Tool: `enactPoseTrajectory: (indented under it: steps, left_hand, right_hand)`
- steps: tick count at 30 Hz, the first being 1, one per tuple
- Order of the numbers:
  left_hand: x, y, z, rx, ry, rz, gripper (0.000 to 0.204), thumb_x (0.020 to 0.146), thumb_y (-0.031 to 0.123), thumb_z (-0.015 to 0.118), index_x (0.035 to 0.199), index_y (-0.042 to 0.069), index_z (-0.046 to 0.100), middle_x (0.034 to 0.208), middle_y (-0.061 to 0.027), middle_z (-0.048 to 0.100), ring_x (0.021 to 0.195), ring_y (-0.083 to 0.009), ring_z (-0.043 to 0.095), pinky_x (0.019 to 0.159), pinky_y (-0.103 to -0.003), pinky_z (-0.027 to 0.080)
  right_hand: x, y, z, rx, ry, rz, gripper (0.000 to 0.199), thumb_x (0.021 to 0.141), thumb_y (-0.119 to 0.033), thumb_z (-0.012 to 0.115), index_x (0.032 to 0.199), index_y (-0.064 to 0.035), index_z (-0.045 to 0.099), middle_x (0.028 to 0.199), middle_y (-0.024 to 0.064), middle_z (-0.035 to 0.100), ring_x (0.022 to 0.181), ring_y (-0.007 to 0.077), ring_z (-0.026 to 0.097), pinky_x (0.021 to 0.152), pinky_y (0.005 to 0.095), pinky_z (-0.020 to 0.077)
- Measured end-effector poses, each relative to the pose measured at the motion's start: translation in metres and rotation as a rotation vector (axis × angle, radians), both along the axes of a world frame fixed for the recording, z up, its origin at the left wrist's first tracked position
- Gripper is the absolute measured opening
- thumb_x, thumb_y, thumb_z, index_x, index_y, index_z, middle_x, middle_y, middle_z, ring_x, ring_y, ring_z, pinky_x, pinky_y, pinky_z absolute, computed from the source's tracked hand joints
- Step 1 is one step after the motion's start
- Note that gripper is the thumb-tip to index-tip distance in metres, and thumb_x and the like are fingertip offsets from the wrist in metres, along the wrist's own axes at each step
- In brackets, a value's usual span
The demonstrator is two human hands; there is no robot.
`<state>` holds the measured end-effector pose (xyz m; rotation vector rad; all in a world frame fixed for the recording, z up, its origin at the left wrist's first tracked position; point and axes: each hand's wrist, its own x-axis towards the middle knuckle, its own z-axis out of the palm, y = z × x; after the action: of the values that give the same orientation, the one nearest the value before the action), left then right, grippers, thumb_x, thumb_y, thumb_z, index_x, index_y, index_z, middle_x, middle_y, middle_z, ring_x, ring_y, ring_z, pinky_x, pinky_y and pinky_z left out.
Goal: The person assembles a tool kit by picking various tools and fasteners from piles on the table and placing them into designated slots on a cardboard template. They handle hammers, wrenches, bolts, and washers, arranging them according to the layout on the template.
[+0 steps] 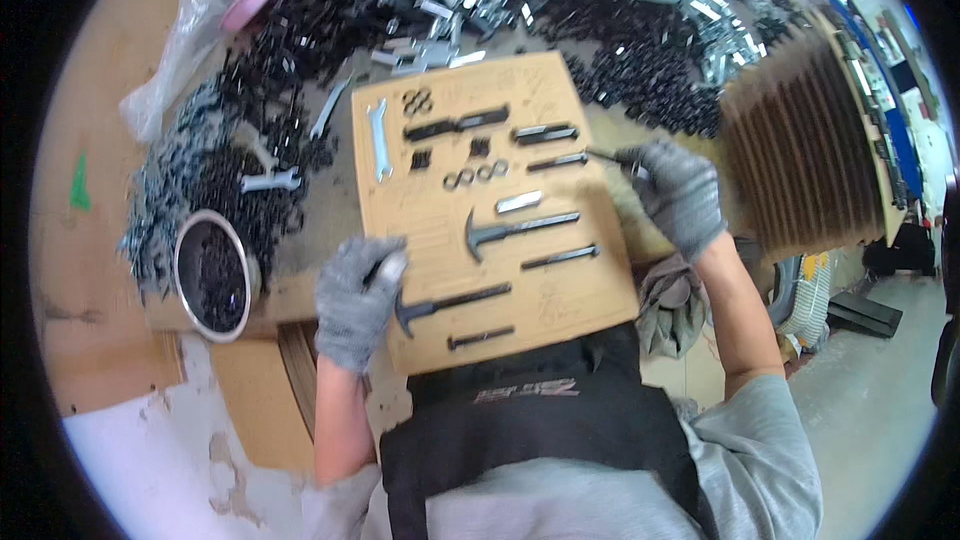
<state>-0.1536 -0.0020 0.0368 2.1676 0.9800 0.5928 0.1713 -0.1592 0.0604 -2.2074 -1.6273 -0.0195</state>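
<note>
A cardboard sheet (pixel 430 220) lies tilted in front of me, with tool parts laid out on it. My left hand (pixel 358 300), in a grey knit glove, is closed at its left edge, thumb and forefinger over the border. Beyond the right edge my gloved right hand (pixel 678 195) pinches a slim dark piece (pixel 615 155), its kind unclear. Nearest to that piece is a black bolt (pixel 557 162). The sheet also bears a silver wrench (pixel 379 140), hammer-like black pieces (pixel 520 228), black bars (pixel 457 124), ring-shaped pieces (pixel 476 175) and a shiny block (pixel 518 202).
Heaps of black parts (pixel 640 70) and silver pieces (pixel 450 0) cover the table's far side. A metal bowl (pixel 246 280) of dark pieces stands at the left near loose wrenches (pixel 270 181). Stacked cardboard sheets (pixel 800 140) rise at the right. A grey cloth (pixel 672 305) hangs below my right hand.
</note>
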Motion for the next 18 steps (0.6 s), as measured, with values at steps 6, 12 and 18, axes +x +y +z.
enactPoseTrajectory:
  steps: [6, 12, 18]
  left_hand:
    - [-0.025, 0.012, -0.016, 0.048, -0.024, 0.080, 0.016, 0.082, 0.012, 0.067, 0.095, 0.005, 0.071, 0.087, -0.0115, 0.068, 0.083, -0.0252, 0.064, 0.080, -0.035, 0.049]
    - [-0.021, 0.017, -0.027, -0.072, -0.117, 0.199, 0.014, 0.082, 0.006, 0.068, 0.094, 0.000, 0.070, 0.084, -0.0098, 0.066, 0.077, -0.0180, 0.060, 0.074, -0.031, 0.049]
    - [-0.054, 0.026, -0.044, -0.059, -0.101, 0.251, 0.012, 0.084, 0.008, 0.068, 0.093, 0.000, 0.068, 0.086, -0.0100, 0.065, 0.079, -0.0206, 0.060, 0.076, -0.033, 0.048]
  right_hand:
    - [0.154, 0.089, 0.017, 0.026, -0.200, -0.283, 0.018, 0.082, -0.019, 0.063, 0.098, -0.0127, 0.066, 0.092, 0.0131, 0.065, 0.087, 0.0328, 0.063, 0.080, 0.0414, 0.0505]
    - [0.241, 0.185, 0.067, -0.015, -0.323, -0.472, 0.030, 0.087, -0.024, 0.057, 0.116, -0.0203, 0.064, 0.109, 0.0148, 0.066, 0.106, 0.0327, 0.061, 0.089, 0.0428, 0.0493]
    - [0.275, 0.214, 0.036, -0.021, -0.378, -0.273, 0.033, 0.077, -0.029, 0.067, 0.106, -0.0137, 0.067, 0.110, 0.0212, 0.061, 0.098, 0.0370, 0.061, 0.087, 0.0422, 0.0477]
